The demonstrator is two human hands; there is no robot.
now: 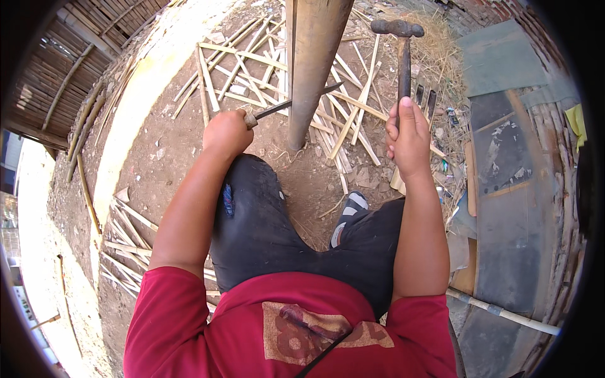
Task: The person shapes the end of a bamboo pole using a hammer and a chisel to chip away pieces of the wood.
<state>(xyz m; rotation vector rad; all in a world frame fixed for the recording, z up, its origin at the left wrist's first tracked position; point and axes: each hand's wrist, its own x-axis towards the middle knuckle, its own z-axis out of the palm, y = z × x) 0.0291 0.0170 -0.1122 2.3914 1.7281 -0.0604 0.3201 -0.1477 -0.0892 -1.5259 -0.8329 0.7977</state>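
Observation:
My left hand is closed round the wooden handle of a long dark-bladed knife. Its blade crosses a thick upright bamboo pole; the tip shows past the right side, while the middle of the blade is hidden in or behind the pole. A split runs down the pole's left side above the blade. To the right of the pole, my right hand grips a hammer by its dark handle, thumb along it. The hammer's rusty head is up and apart from the knife and pole.
Split bamboo strips lie crisscrossed around the pole, with another pile of strips at the left. Dark flat sheets lie along the right, near a brick wall. Straw covers the far right ground. A bamboo-slat wall stands far left.

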